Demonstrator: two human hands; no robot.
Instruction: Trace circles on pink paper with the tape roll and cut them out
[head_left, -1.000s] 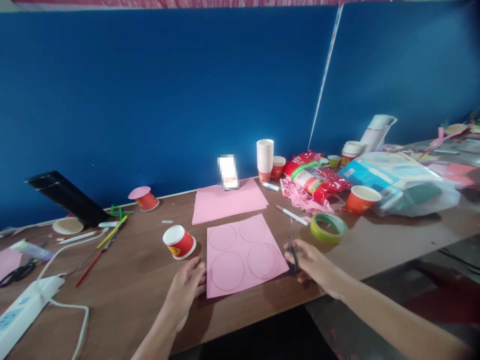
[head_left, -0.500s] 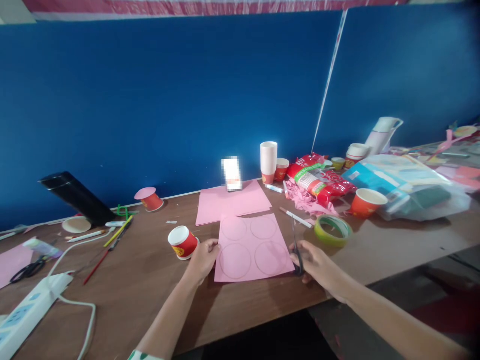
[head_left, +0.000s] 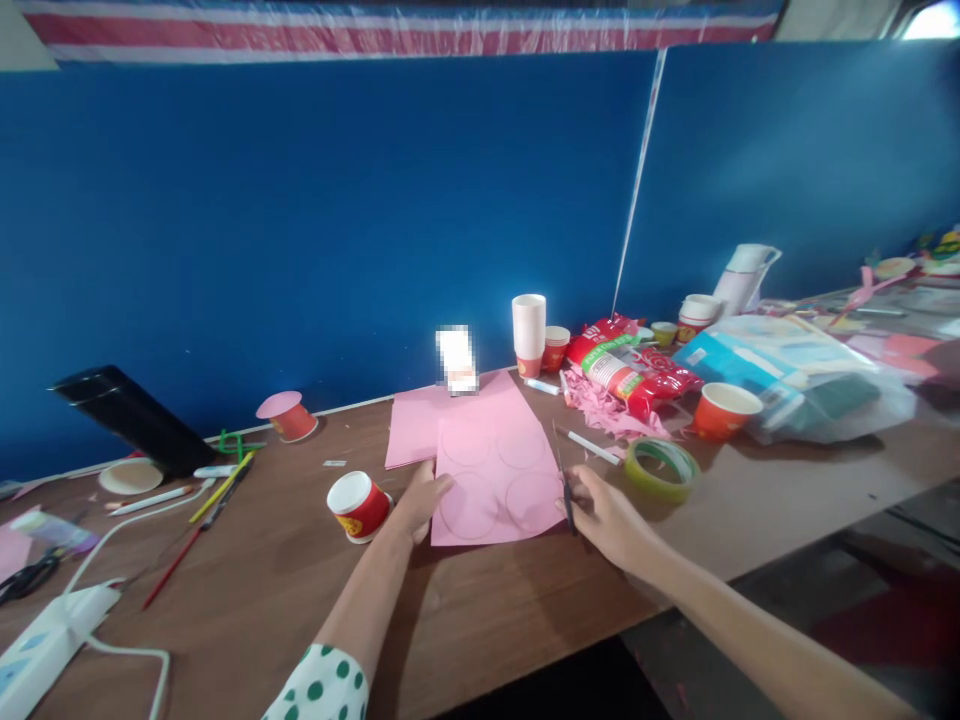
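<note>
A sheet of pink paper (head_left: 491, 490) with several circles drawn on it lies before me, slightly raised toward the back. My left hand (head_left: 424, 500) grips its left edge, thumb on top. At the sheet's right edge, my right hand (head_left: 596, 510) is closed around scissors (head_left: 568, 495) with dark handles, their blades pointing away from me. More pink paper (head_left: 412, 425) lies partly under the sheet's far end. A red and white paper cup (head_left: 360, 505) stands just left of my left hand. Green-yellow tape (head_left: 661, 470) and a white marker (head_left: 592, 446) sit beyond my right hand.
At the back stand stacked paper cups (head_left: 529, 335) and a red plastic package (head_left: 630, 365). A black flask (head_left: 135, 420) leans at the left, near a white power strip (head_left: 56, 640) with its cord. On the right are an orange cup (head_left: 724, 412) and a plastic bag (head_left: 817, 385).
The pink sheet and both hands have moved away from me, so the sheet overlaps the paper behind it more. My right hand keeps the scissors by its edge. The view has tilted upward.
</note>
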